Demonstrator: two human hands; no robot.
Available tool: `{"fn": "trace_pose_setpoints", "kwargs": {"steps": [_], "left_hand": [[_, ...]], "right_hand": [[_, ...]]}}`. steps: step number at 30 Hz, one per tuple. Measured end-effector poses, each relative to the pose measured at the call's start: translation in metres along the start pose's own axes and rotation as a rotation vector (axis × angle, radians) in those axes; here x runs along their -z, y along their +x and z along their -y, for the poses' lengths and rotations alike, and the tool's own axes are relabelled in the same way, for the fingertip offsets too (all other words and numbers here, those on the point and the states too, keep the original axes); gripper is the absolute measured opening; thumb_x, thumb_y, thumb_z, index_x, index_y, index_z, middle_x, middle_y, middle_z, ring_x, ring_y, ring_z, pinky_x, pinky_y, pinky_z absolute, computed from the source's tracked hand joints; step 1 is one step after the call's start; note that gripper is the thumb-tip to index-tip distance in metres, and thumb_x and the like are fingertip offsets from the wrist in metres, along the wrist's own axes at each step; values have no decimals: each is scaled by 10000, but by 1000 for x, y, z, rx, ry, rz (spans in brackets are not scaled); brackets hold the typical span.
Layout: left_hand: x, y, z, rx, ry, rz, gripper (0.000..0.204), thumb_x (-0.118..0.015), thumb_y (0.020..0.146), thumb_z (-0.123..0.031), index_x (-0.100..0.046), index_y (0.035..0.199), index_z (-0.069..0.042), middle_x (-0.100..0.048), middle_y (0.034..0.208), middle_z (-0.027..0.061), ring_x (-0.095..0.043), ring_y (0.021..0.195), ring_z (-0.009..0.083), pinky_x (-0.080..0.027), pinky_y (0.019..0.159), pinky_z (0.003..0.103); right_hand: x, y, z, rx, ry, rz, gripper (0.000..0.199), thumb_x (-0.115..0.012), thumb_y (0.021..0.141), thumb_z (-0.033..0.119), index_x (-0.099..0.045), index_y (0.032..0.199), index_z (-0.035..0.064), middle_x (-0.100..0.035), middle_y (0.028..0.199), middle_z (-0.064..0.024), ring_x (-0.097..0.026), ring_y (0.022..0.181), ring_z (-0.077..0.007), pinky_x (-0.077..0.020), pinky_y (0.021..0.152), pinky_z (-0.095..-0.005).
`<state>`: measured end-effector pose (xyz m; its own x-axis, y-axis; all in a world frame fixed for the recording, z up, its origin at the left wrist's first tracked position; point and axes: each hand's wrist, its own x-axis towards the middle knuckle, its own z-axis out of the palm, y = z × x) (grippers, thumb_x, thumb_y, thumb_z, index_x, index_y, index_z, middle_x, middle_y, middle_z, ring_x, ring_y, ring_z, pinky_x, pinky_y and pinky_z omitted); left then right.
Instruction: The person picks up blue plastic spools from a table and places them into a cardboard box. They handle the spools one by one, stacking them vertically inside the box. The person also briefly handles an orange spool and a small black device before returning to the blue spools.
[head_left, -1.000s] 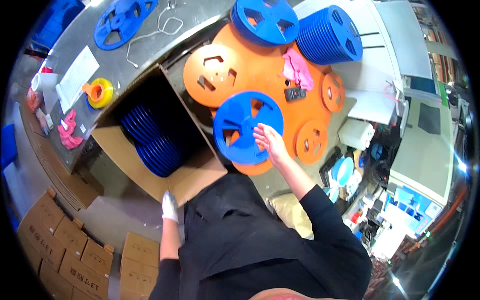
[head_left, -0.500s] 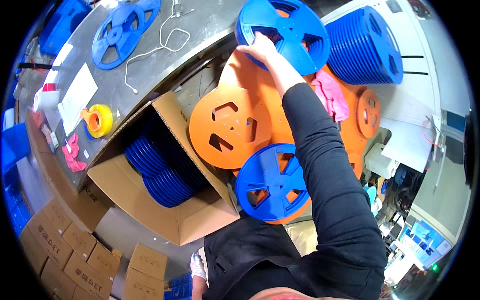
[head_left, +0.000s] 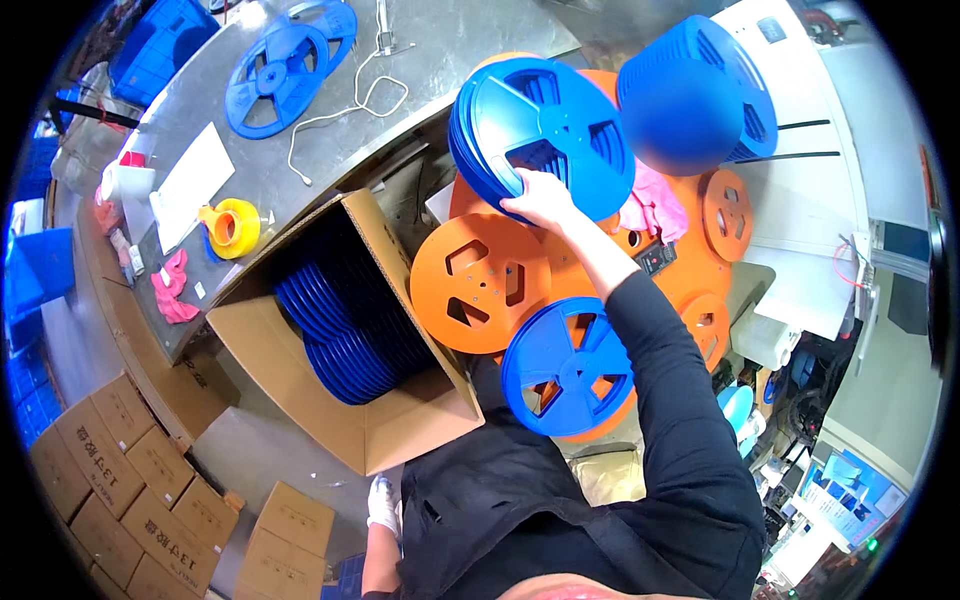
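My right hand [head_left: 541, 200] grips a stack of blue plastic reels [head_left: 590, 125] by its near edge, with fingers in a window of the top reel. The stack is tilted and hangs over the orange machine [head_left: 560, 255]. Below it are an orange disc [head_left: 482, 285] with three cut-outs and a single blue reel [head_left: 568, 368] lying on an orange disc. My left hand [head_left: 382, 503], in a white glove, hangs low by my side, away from the reels; its fingers are too small to make out.
Left of the machine stands an open cardboard box [head_left: 365, 440] with blue reels [head_left: 350, 350] inside. A taller blue reel stack [head_left: 755, 75] is at the far right. The metal table [head_left: 330, 150] holds loose reels, a white cable [head_left: 345, 113] and yellow tape [head_left: 236, 228]. Cartons [head_left: 150, 510] are lower left.
My right hand has brought the stack of blue reels nearer to me and lower, uncovering more of the machine behind it. The whole view has shifted slightly. My left hand still hangs low.
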<state>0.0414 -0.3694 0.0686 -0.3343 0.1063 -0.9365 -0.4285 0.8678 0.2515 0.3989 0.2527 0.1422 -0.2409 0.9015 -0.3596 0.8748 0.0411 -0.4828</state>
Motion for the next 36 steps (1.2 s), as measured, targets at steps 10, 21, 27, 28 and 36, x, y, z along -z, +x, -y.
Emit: {"fn": "trace_pose_setpoints", "kwargs": {"steps": [10, 21, 27, 28, 36], "left_hand": [[41, 102, -35, -719, 589, 80, 467, -456, 973, -374, -498, 1305, -49, -583, 1082, 41, -537, 978, 138, -438, 835, 290], [-8, 46, -200, -427, -228, 327, 433, -557, 948, -361, -531, 1324, -147, -621, 1091, 1, -575, 951, 124, -441, 848, 290], [-29, 3, -249, -570, -284, 385, 404, -546, 968, -314, -536, 1321, -117, -623, 1120, 10, -576, 988, 119, -437, 904, 290], [-32, -8, -253, -704, -262, 368, 381, -525, 985, -270, -533, 1323, -95, -620, 1143, 27, -569, 1017, 120, -435, 922, 284], [-124, -231, -317, -1838, 479, 469, 216, -714, 761, -125, -684, 971, -83, -625, 977, 117, -585, 925, 286, -449, 851, 385]], "right_hand": [[104, -234, 93, -52, 1978, -2, 349, -518, 936, 387, -503, 968, 40, -421, 695, -1, -373, 558, -100, -317, 515, -250], [23, -348, 167, 280, 2394, 28, 443, -531, 932, 511, -401, 943, 88, -322, 645, 49, -325, 526, -62, -297, 515, -230], [7, -359, 184, 206, 2267, -56, 450, -534, 925, 523, -407, 950, 92, -328, 645, 48, -327, 527, -63, -297, 511, -233], [7, -363, 186, 190, 2278, -68, 467, -540, 918, 532, -421, 947, 82, -326, 631, 45, -327, 517, -67, -292, 498, -235], [17, -397, 193, 115, 2080, -112, 563, -561, 862, 614, -463, 922, 63, -326, 599, 34, -323, 487, -83, -284, 453, -254]]}}
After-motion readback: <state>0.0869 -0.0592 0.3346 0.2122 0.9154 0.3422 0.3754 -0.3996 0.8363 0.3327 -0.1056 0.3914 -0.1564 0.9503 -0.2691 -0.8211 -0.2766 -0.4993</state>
